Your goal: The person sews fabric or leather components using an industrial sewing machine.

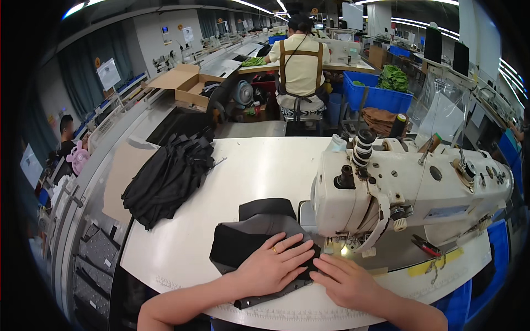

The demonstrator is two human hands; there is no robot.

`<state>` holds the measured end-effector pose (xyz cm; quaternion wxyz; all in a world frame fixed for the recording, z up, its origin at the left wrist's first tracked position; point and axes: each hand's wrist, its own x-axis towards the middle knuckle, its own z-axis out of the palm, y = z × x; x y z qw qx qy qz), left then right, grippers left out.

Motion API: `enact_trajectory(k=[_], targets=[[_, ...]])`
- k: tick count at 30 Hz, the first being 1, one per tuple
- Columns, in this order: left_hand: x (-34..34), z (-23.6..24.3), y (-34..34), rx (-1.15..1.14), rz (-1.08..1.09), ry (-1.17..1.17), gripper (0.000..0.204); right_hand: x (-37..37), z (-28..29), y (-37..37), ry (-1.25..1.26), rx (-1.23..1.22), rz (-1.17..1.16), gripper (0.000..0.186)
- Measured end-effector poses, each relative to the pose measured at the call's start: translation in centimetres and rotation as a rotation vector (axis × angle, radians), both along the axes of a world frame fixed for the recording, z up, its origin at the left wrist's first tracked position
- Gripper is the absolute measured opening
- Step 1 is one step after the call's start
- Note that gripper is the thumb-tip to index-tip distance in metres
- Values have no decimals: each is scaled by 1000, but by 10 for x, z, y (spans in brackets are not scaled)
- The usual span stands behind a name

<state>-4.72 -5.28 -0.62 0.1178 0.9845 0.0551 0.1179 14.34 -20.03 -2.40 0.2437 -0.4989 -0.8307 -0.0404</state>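
Note:
A dark grey and black fabric piece lies on the white sewing table, its right edge close to the needle area of the sewing machine. Flat on top of the cloth rests my left hand, fingers stretched out toward the machine and a ring on one of them. My right hand lies at the cloth's right edge, just in front of the presser foot, with its fingers extended and fingertips touching the fabric. A small lamp lights the spot by the needle.
A heap of black fabric pieces sits on the left of the table. Red-handled snips lie right of the needle. Ahead, a person sits with their back to me, beside a blue crate holding green cloth. An open cardboard box stands farther left.

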Motion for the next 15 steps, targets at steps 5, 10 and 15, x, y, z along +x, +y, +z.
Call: enact_trajectory(k=[5, 10, 15], targets=[[10, -17, -20, 33, 136, -110, 38, 6, -3, -10, -36, 4, -158, 39], [27, -13, -12, -12, 140, -40, 38, 11, -5, -6, -49, 90, -235, 36], [28, -16, -11, -28, 126, -72, 37, 13, -13, -9, -51, 85, -229, 35]])
